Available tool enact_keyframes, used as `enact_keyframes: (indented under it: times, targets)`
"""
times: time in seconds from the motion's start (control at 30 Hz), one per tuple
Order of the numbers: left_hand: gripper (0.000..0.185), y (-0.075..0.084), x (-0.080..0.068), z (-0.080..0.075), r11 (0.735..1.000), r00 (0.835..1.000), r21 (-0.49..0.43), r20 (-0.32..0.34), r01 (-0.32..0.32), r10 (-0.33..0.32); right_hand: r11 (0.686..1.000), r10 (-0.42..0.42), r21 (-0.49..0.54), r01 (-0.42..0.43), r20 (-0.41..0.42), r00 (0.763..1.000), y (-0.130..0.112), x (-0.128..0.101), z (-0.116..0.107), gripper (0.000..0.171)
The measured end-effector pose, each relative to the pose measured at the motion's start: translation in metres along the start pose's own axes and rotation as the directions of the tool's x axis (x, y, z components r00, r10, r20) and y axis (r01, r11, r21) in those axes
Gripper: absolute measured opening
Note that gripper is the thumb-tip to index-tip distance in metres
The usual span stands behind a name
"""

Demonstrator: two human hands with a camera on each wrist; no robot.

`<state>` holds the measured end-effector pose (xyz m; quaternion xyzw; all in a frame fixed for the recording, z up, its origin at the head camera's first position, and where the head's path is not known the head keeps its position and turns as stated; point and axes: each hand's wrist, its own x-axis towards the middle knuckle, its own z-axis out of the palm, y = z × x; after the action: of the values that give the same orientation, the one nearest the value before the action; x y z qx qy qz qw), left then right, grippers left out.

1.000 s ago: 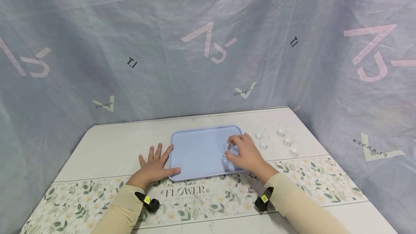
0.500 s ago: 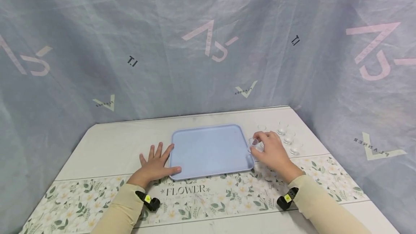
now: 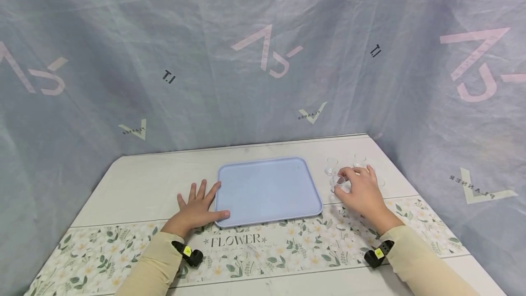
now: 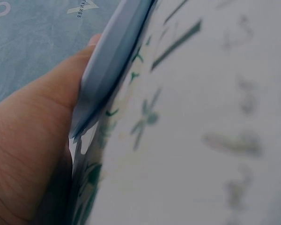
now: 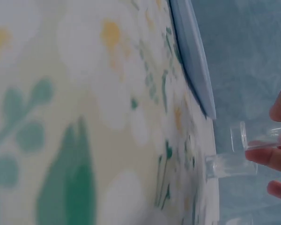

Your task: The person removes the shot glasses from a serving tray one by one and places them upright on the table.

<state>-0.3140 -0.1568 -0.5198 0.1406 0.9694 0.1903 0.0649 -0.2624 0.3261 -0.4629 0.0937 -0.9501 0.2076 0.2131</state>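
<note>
The right hand (image 3: pixel 361 191) pinches a small clear glass cup (image 3: pixel 339 181) between thumb and fingertips (image 5: pixel 267 155), and the cup now stands on the table (image 3: pixel 135 186) just to the right of the tray (image 3: pixel 267 191), its base on the surface in the right wrist view. A second ago this hand held the cup over the right part of the tray; half a second ago it was crossing the tray's right rim; now it is clear of the tray and among the other glasses. The left hand (image 3: pixel 196 209) has not shifted: it lies flat with fingers spread and straight, gripping nothing, its thumb pressed along the tray's near left corner. The cup is thick-walled, transparent and cylindrical, with a heavy base. Another small glass (image 3: pixel 331 166) of the same kind stands just behind it, and more sit behind the right hand, partly hidden. The tray is a pale blue, smooth, matt rectangle with rounded corners and a low raised rim. The table is off-white, crossed by a glossy runner (image 3: pixel 255 241) printed with white flowers, green leaves and the word FLOWER. Behind hangs a thin, creased grey-blue fabric backdrop (image 3: pixel 230 58) with pale printed letters.
</note>
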Motion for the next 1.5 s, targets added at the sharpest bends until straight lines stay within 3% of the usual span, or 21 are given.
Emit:
enact_keyframes:
  times: [0.57, 1.07, 1.33, 1.5]
  targets:
    - [0.113, -0.001, 0.001, 0.002, 1.000, 1.000, -0.001, -0.010, -0.001, 0.001, 0.990, 0.081, -0.123, -0.070, 0.085, 0.993, 0.017, -0.005, 0.003, 0.025]
    - [0.112, -0.002, 0.000, 0.001, 1.000, 1.000, -0.003, -0.006, 0.009, -0.009, 0.986, 0.088, -0.152, -0.074, 0.086, 0.992, 0.017, -0.002, 0.006, 0.024]
    - [0.111, -0.003, -0.002, -0.001, 1.000, 1.000, -0.013, -0.011, 0.013, -0.013, 0.985, 0.079, -0.157, -0.067, 0.071, 0.994, 0.017, 0.002, 0.005, 0.045]
    - [0.109, -0.006, -0.003, -0.002, 0.999, 0.999, -0.014, 0.025, 0.034, -0.034, 0.987, 0.040, -0.156, -0.037, 0.016, 0.999, 0.014, 0.009, -0.004, 0.050]
